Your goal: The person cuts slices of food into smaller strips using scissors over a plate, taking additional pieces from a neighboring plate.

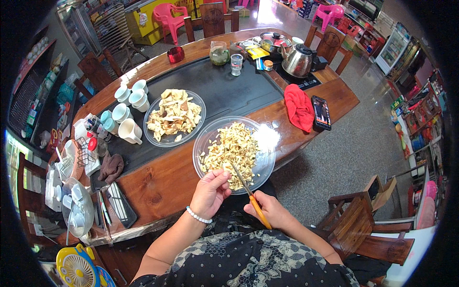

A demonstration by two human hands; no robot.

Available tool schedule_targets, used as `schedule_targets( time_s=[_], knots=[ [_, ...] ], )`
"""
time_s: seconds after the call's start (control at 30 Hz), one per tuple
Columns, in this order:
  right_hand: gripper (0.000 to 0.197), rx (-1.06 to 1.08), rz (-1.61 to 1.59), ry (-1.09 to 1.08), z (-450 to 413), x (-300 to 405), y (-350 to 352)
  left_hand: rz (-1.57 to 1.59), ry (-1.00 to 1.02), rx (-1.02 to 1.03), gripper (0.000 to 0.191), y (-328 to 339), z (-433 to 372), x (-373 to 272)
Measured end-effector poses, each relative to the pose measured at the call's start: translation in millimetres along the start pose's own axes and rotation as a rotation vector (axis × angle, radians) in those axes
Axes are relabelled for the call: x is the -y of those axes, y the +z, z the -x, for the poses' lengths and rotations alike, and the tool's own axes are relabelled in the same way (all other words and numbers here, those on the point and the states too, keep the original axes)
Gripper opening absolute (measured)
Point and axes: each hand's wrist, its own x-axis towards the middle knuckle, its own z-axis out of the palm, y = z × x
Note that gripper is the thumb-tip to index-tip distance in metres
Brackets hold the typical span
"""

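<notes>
My left hand (211,190), with a white bead bracelet at the wrist, pinches a small pale slice (227,166) over the near edge of a clear plastic bowl (200,143). Small cut pale pieces (235,147) lie in the bowl, perhaps dried mushroom. My right hand (267,208) grips scissors (258,209) with orange handles, their blades reaching over the pieces beside the slice. Whether the blades touch the slice is not plain. Up and to the left, a clear plastic lid or plate (147,134) holds larger pale and brown slices (174,114).
A dark tea tray (215,89) is set in the wooden table (154,190). Pale cups (122,113) and a white pitcher (130,131) stand left. A red cloth (298,107), a phone (321,112) and a steel kettle (297,62) are at the right.
</notes>
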Motion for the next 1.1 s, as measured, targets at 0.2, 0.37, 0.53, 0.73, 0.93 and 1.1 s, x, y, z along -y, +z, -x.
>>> schedule_targets(
  time_s=[0.2,0.37,0.53,0.73,0.93,1.1],
  knots=[
    [0.046,0.024,0.065,0.042,-2,5,-1,-0.033,-0.023,-0.011,0.003,1,2,3],
    [0.046,0.016,0.024,0.071,-1,4,-2,-0.035,0.0,-0.004,0.003,-1,0,3],
    [0.046,-0.009,0.106,-0.042,-1,-5,-1,-0.064,-0.032,-0.012,0.004,0,1,-1],
    [0.049,0.022,0.057,0.075,0,4,-4,-0.128,-0.037,-0.016,0.004,-4,0,-8],
    [0.054,0.021,0.14,0.015,2,-2,-8,-0.303,-0.078,0.008,0.004,-5,1,-20],
    [0.056,0.154,0.182,0.09,0,5,-13,-0.493,-0.132,0.017,0.005,-7,0,-28]
  ],
)
